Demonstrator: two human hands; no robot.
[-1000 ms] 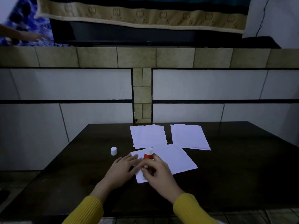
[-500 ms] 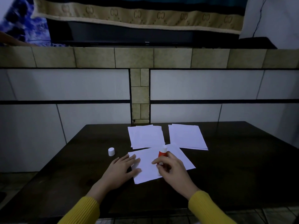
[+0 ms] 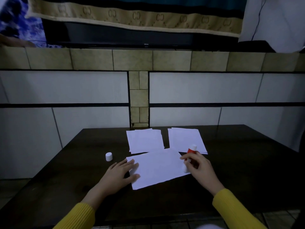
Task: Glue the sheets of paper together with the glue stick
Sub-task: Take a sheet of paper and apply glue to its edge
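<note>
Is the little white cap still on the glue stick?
No, the white cap stands alone on the table, left of the papers, while the right hand holds the glue stick.

1. The setting appeared to be a room in a home
2. A dark wooden table (image 3: 247, 171) stood against a low tiled wall (image 3: 82, 90) of white and beige tiles
3. A patterned blanket (image 3: 132, 15) hung over a dark flat screen (image 3: 132, 37) on the ledge above
</note>
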